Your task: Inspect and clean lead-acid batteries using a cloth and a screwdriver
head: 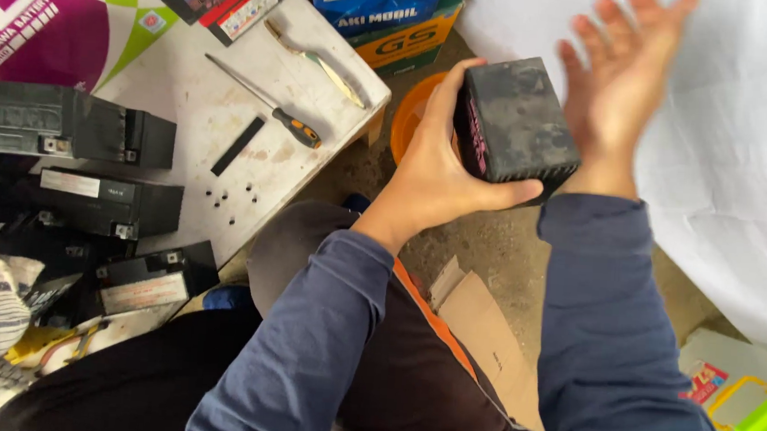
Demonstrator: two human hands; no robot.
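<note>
Left hand (430,178) grips a dusty black battery (515,126) held in the air above the concrete floor (479,244), beyond the table's right edge. Right hand (618,83) open, fingers spread, just beside it, blurred, contact unclear. Worn white table (271,160) carries a screwdriver (266,104) and black batteries (105,203) along its left side.

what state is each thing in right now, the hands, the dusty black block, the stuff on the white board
left hand: shut around the dusty black box-shaped battery, held in the air
right hand: open, fingers spread, blurred, beside the battery
orange-handled screwdriver: lying flat on the white board
flat black strip: lying flat on the board
</note>
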